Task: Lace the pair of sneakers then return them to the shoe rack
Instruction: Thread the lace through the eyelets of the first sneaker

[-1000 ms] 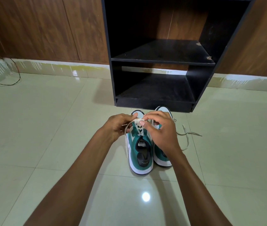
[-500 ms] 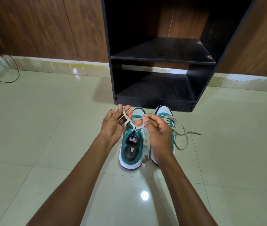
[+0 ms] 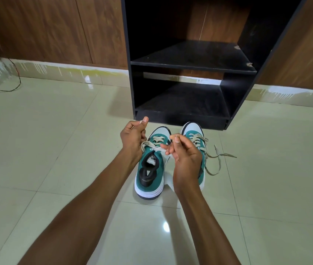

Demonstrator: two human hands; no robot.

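Two green and white sneakers stand side by side on the tiled floor, toes toward the black shoe rack (image 3: 190,63). The left sneaker (image 3: 150,173) has a cream lace (image 3: 156,139) through its eyelets. My left hand (image 3: 132,136) is closed on one end of that lace, up and to the left of the shoe. My right hand (image 3: 185,152) pinches the other end over the shoe's tongue. It hides much of the right sneaker (image 3: 193,134), whose loose lace ends (image 3: 218,155) trail on the floor to the right.
The rack has two open shelves with nothing on them and stands against a brown wooden wall (image 3: 56,29). A thin dark cable (image 3: 8,87) lies on the floor at the far left. Glossy tiles (image 3: 56,150) surround the shoes.
My hands have pulled apart, the left one up and leftward, the right one lower, drawing the lace ends out. The left sneaker has shifted slightly left.
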